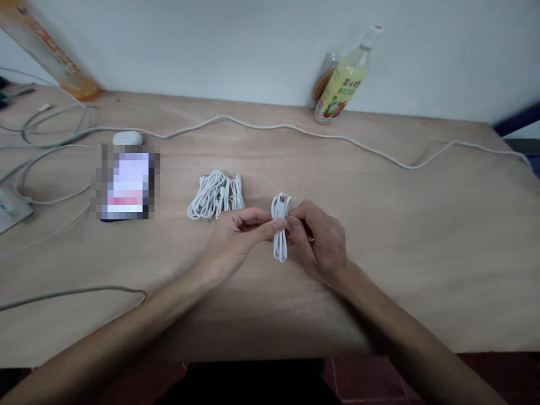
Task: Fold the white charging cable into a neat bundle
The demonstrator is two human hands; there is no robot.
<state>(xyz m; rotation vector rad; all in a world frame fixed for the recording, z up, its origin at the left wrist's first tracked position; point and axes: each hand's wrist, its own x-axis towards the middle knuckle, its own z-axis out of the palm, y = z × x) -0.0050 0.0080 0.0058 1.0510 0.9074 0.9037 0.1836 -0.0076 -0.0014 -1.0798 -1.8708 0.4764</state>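
Note:
A coiled white charging cable (280,247) stands upright between my hands, folded into a narrow bundle with a connector end near its top. My left hand (236,236) pinches its middle, thumb across the front. At the bundle's right side my right hand (320,236) has its fingers closed; whatever they pinch, perhaps at the bundle's waist, is too small to make out. Just behind my left hand, several more coiled white cables (211,197) lie in a pile on the wooden table (400,242).
A blurred-out phone (129,185) and a white earbud case (127,138) lie to the left. A long white cord (291,128) crosses the table's back. By the wall stand a yellow-labelled bottle (343,84) and an orange-tinted bottle (54,50). Loose cords (54,132) tangle at far left.

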